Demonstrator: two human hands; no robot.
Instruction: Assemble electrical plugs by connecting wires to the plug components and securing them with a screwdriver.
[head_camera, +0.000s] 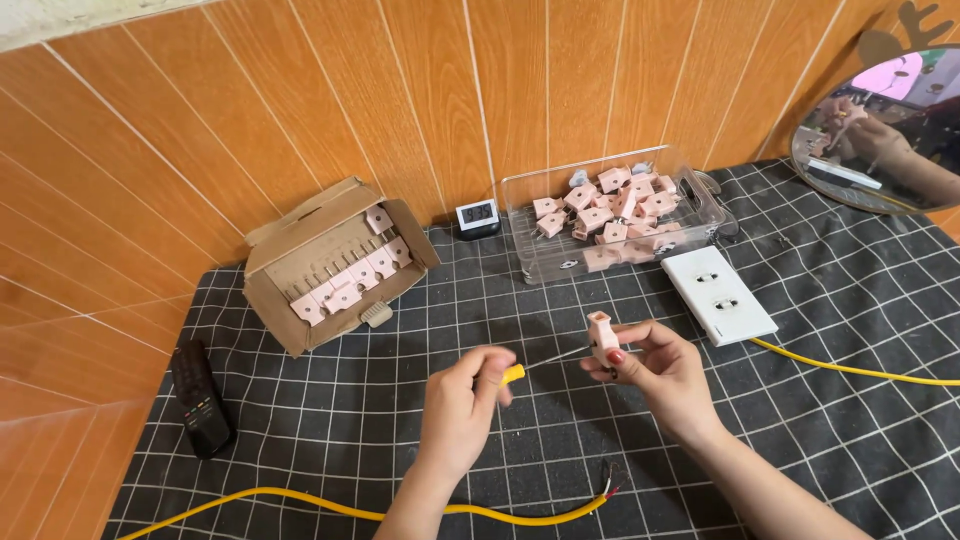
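Note:
My left hand (462, 400) is closed around a yellow-handled screwdriver (512, 374), whose thin shaft points right to a small pink plug (602, 334). My right hand (660, 366) pinches that plug between fingers and thumb, holding it upright above the checked cloth. The screwdriver tip meets the plug's side. Both hands hover above the middle of the table.
A cardboard box (330, 262) of pink plugs lies tipped at the left. A clear plastic tub (615, 212) holds several more. A white socket block (718, 294) with a yellow cable (860, 370) lies right. Another yellow cable (300, 496) with bare ends runs along the front. A black remote (200, 398), small clock (478, 216) and round mirror (885, 130) stand around.

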